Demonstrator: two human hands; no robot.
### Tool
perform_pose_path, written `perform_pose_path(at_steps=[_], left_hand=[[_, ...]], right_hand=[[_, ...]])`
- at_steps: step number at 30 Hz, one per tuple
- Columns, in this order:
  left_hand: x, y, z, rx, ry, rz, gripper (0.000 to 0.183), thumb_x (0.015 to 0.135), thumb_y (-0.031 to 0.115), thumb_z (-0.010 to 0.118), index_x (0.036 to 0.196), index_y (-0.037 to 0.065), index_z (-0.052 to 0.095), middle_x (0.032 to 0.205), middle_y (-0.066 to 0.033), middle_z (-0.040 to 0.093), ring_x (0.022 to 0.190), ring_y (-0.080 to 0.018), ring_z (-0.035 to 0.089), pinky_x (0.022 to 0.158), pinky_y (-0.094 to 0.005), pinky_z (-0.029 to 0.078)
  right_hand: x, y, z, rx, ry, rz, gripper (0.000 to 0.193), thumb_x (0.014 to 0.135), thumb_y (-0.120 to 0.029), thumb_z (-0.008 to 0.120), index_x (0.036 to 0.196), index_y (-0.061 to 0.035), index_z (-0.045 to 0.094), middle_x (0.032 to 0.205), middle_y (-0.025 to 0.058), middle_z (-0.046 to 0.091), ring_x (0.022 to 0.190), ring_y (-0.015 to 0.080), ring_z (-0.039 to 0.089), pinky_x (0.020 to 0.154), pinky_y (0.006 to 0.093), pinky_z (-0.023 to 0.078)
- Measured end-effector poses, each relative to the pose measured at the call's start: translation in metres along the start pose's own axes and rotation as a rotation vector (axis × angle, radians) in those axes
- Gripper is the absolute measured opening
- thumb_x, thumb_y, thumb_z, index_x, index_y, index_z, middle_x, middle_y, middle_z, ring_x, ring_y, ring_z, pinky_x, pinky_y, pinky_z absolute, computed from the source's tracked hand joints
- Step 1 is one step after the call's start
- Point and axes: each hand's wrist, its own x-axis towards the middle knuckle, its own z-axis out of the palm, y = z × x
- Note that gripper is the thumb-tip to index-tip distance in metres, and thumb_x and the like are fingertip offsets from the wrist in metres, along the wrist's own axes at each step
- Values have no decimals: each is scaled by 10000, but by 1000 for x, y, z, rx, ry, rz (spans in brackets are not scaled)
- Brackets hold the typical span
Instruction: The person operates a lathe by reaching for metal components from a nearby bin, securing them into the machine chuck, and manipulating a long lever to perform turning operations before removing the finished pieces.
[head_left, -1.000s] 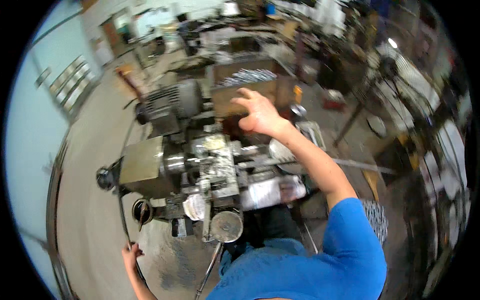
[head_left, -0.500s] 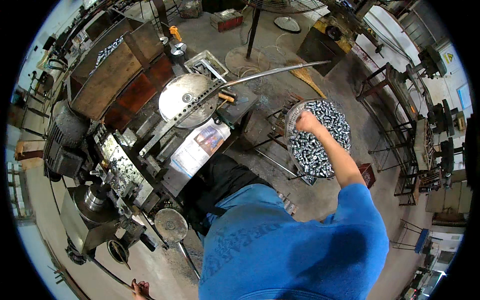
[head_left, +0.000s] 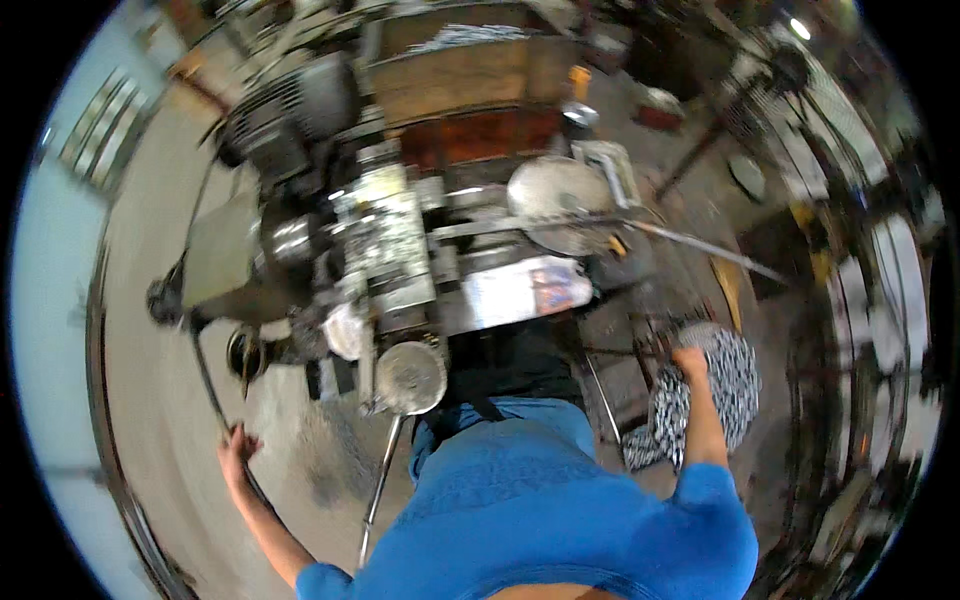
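Note:
My left hand (head_left: 238, 448) is low at the left, its fingers curled round a long dark lever (head_left: 207, 375) that slopes up to the machine; a finger or thumb sticks out to the side. Off to the right, my right hand (head_left: 688, 360) is closed, at the inner left side of a round pan (head_left: 700, 332) heaped with small shiny metal cylinders (head_left: 735, 378). Whatever those fingers may hold is hidden. Between my arms stands the machine, with a round metal chuck (head_left: 290, 240) and a slide (head_left: 385, 235) littered with metal chips. Motion blurs the view.
Before me are a large metal disc (head_left: 555, 190), a long lever (head_left: 710, 248) reaching right, and a printed sheet (head_left: 515, 292). Nearer stands a round handwheel (head_left: 411, 378) with a metal rod (head_left: 378, 490). A motor (head_left: 300, 110) and a rusty bin (head_left: 450, 85) stand behind.
My view has swung left, so the machine now sits nearer the middle and the pan lower right. More of my left arm shows. My right hand remains closed at the pan.

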Motion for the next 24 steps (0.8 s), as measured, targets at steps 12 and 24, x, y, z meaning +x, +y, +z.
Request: perform_pose_path(at_steps=[12,24], left_hand=[[-8,18,14,149,42,27,260,815,177,600,939,-43,542,653,-95,573,540,-171,586,503,-296,511],[-86,26,5,924,237,163,475,715,228,657,1103,-4,511,825,-228,595,786,-369,587,673,-417,452]], right_hand=[[-5,-185,-294,881,526,-348,310,580,-46,582,875,-1,664,1047,157,591,920,272,601,806,288,455],[45,-535,-481,-38,484,-1126,233,565,-139,606,728,24,641,998,180,557,950,323,515,829,371,459]])
